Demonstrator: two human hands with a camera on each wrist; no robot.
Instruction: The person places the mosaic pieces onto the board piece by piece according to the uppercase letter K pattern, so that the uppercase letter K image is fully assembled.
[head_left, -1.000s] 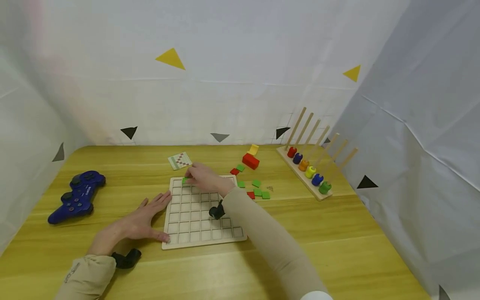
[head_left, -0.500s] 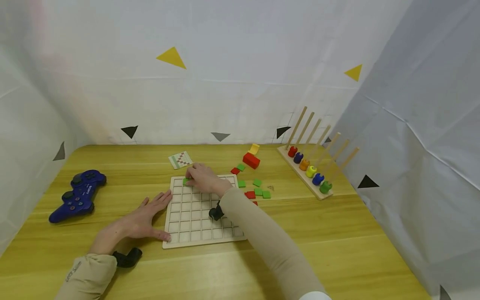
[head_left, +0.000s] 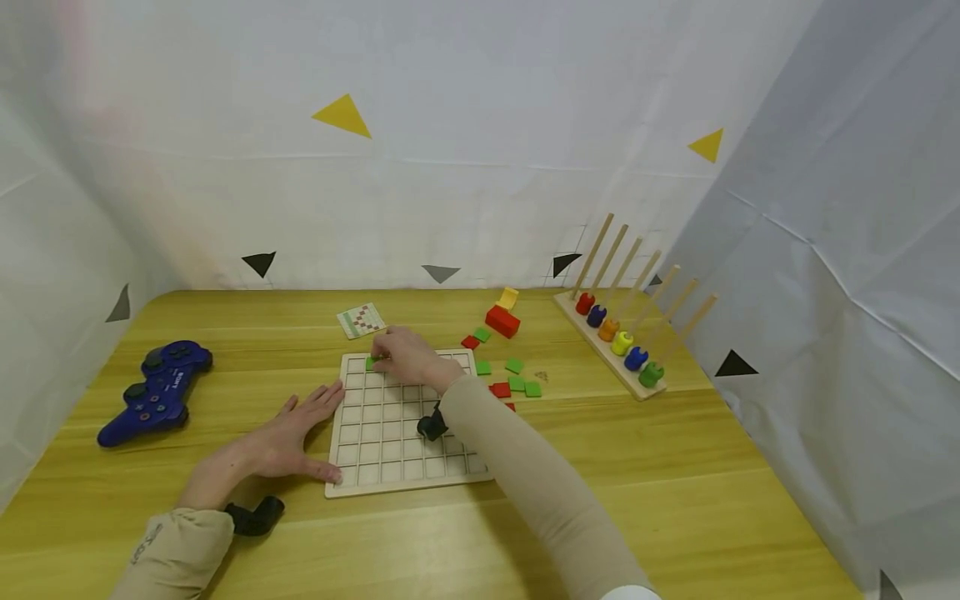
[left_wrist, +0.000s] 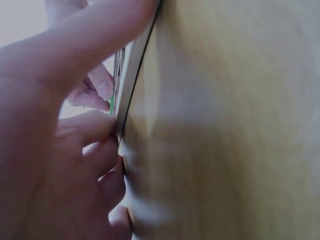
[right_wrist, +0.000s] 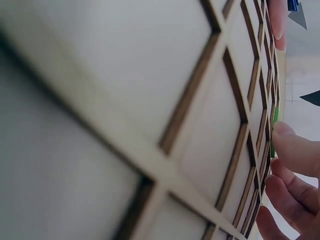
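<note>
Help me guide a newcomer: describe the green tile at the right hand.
On the table, find the wooden grid board. In its far row, near the left corner, the right hand touches the green tile. Other visible green tiles lie off the board.

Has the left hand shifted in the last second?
No; in the head view, the left hand shows no visible shift in any direction against the blue Sony game controller.

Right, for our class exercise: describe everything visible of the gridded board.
The gridded board lies flat on the table: pale, wooden-looking, rounded corners, raised lines dividing it into square cells. The left hand touches its left edge. The right hand pinches a green tile at its far row; that arm hides some cells.
</note>
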